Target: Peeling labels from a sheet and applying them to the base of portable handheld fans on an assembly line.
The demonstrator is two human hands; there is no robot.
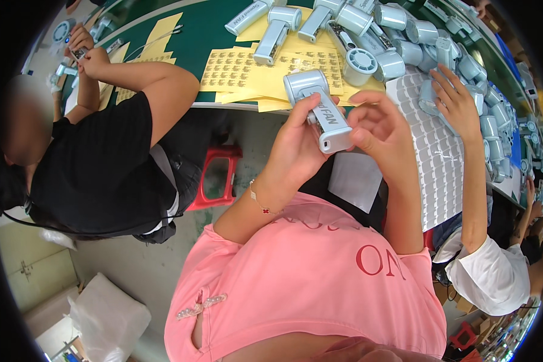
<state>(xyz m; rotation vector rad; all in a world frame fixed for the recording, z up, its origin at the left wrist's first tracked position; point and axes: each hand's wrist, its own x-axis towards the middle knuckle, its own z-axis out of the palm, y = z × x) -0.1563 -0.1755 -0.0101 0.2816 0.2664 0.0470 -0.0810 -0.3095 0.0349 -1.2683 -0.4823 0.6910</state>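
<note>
My left hand [301,133] is closed round the handle of a pale blue handheld fan [329,117], held above my lap at the table's edge. The fan's round head points up and away from me, and the handle's end, with a small port, faces me. My right hand [380,133] is beside that end, its fingers loosely curled and apart. The right thumb is at the handle's corner; whether it presses on it I cannot tell. Beyond the fan lie yellow sheets [229,71] with rows of small labels.
More pale blue fans [361,63] are heaped at the back and right. A grey-white label sheet [437,181] hangs over the edge, near a co-worker's hand [458,105]. Another person [111,163] works at left, by a red stool [214,181]. A pale sheet [356,181] is on my lap.
</note>
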